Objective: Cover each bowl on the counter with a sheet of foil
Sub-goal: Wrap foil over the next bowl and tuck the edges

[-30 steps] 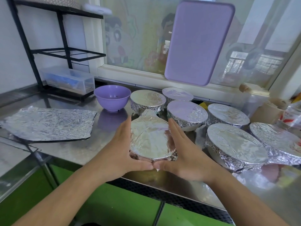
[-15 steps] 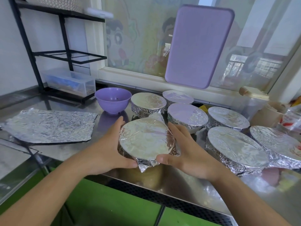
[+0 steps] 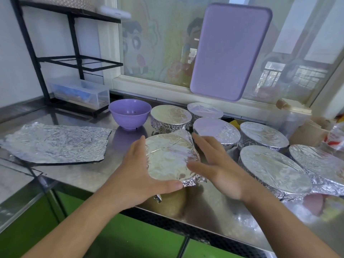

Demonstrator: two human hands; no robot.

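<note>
A second ago both hands were cupped tight round the wrapped bowl [image 3: 170,159], pressing its foil down; now the right hand [image 3: 214,164] has come off it, fingers [image 3: 202,141] straight and spread just to the bowl's right, seemingly clear of the foil, while the left hand [image 3: 137,170] keeps straight fingers along the left side and its thumb along the near edge, curled round nothing. That reads as this bowl being finished bar a loose crumpled flap at its near edge. It sits at the near edge of the tabletop [image 3: 78,174], between the hands. The purple bowl [image 3: 129,113] further back is uncovered, and a spare foil sheet [image 3: 54,144] lies to the left for it.
</note>
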